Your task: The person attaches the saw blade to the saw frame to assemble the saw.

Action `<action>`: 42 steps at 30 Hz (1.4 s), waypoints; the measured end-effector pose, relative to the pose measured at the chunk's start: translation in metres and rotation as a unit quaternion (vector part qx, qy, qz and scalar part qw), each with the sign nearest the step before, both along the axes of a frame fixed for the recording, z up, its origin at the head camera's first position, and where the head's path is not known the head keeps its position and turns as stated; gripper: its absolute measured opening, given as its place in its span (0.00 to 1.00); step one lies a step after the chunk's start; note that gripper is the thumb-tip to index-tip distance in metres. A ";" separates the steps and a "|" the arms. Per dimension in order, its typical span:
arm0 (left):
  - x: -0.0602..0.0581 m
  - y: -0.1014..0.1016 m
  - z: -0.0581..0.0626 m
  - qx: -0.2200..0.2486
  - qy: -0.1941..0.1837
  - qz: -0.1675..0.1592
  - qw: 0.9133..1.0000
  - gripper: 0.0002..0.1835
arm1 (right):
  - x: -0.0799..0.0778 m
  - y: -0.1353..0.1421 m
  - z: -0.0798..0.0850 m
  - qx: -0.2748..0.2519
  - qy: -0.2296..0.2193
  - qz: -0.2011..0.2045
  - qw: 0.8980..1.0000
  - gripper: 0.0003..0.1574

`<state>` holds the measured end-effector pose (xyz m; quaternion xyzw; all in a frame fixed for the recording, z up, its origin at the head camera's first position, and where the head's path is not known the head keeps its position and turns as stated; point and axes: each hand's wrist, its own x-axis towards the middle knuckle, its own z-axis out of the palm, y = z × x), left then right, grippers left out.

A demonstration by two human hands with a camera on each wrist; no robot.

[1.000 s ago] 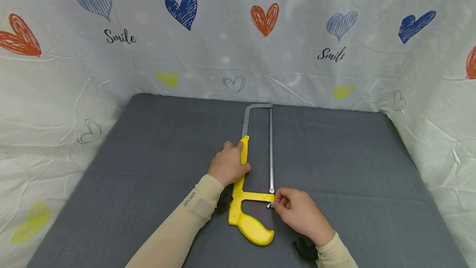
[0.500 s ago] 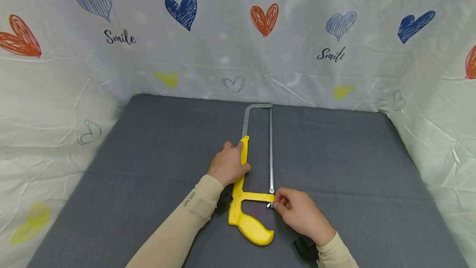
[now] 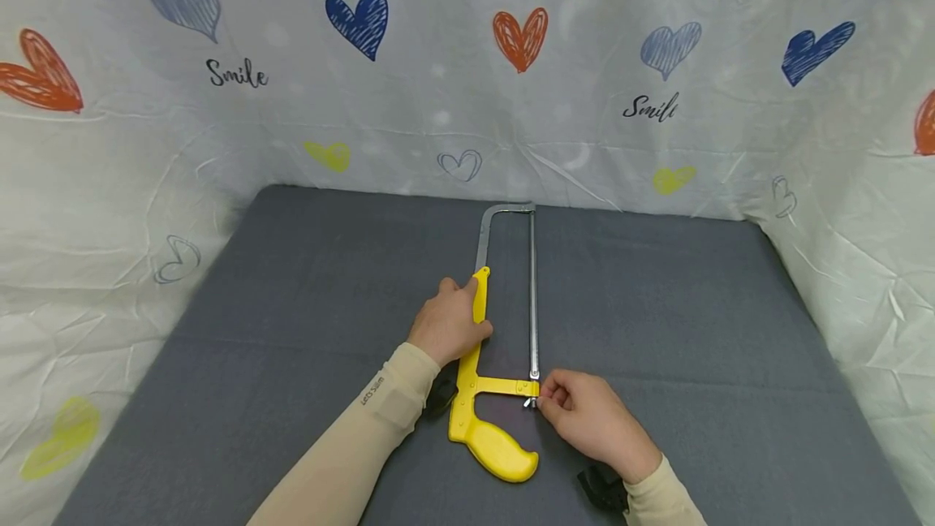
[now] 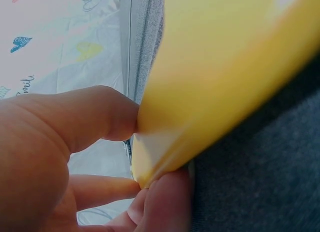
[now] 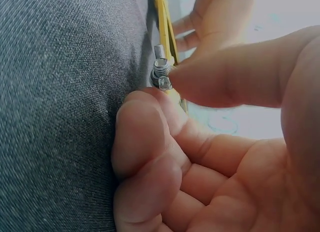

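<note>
A hacksaw (image 3: 504,451) with a yellow frame and handle lies on the dark grey cloth, its handle toward me. Its silvery blade section (image 3: 532,291) runs along the right side. My left hand (image 3: 449,323) holds the yellow spine; in the left wrist view, thumb and fingers grip the yellow frame (image 4: 210,66) from both sides. At the near end of the blade, my right hand (image 3: 593,416) pinches a small metal wing nut (image 3: 530,403). The right wrist view shows the thumb against this wing nut (image 5: 161,67) and its threaded end, with the other fingers curled below.
Grey cloth (image 3: 694,307) covers the table under the saw. Behind and at both sides hangs a white curtain (image 3: 409,104) printed with hearts and "Smile". Black wrist devices (image 3: 603,487) sit by the sleeves.
Almost nothing differs: the hacksaw and my left hand stay put. My right hand, still at the wing nut, shifts very slightly.
</note>
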<state>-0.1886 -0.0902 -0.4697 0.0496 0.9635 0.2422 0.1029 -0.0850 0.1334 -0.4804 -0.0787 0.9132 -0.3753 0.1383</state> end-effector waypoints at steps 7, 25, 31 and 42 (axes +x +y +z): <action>0.001 0.001 0.000 0.002 0.003 -0.002 1.000 0.45 | -0.001 0.000 -0.001 0.007 0.012 -0.002 1.000 0.09; 0.001 0.001 0.001 -0.014 0.010 -0.002 1.000 0.45 | -0.001 -0.002 0.000 0.017 -0.005 -0.015 1.000 0.10; 0.003 0.001 0.003 -0.014 0.013 0.002 1.000 0.45 | 0.000 -0.008 0.001 0.012 -0.033 -0.055 0.998 0.20; 0.003 0.001 0.002 -0.021 0.010 -0.001 1.000 0.45 | 0.000 -0.011 -0.002 0.032 -0.028 -0.087 0.995 0.22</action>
